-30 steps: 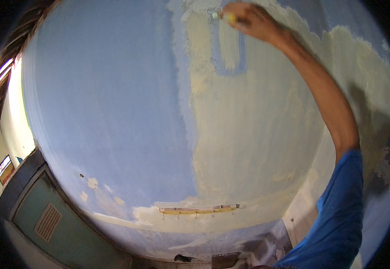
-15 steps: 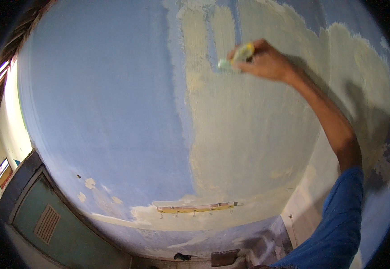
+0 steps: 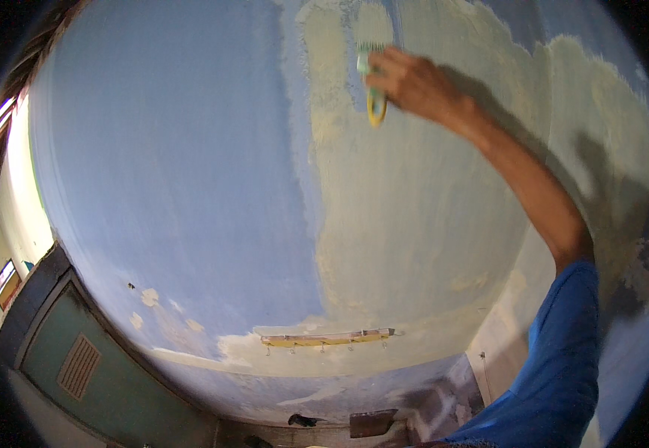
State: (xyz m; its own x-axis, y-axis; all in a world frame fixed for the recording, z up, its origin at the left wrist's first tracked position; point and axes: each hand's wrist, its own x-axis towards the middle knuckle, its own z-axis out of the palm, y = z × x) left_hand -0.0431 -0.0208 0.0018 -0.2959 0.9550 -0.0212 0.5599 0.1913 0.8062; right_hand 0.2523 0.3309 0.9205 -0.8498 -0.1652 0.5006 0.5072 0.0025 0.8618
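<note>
My right hand is closed around a paintbrush with a pale green body and a yellow looped handle end. The brush is held upright, bristles up, against the upper part of the wall. Pale cream-green paint covers the wall's right half, with brush strokes showing in it. To the left, the wall is bare blue, meeting the paint along a ragged vertical edge. A narrow blue strip shows beside the brush, between painted bands. Nowhere in the picture does my left hand appear.
A hook rail is fixed low on the wall. At lower left stands a green door with a louvred vent. The adjoining wall on the right is partly painted. A dark board sits at the bottom.
My right hand has moved up and slightly left. The brush has turned from bristles pointing left, handle raised, to bristles up with the handle hanging down.
</note>
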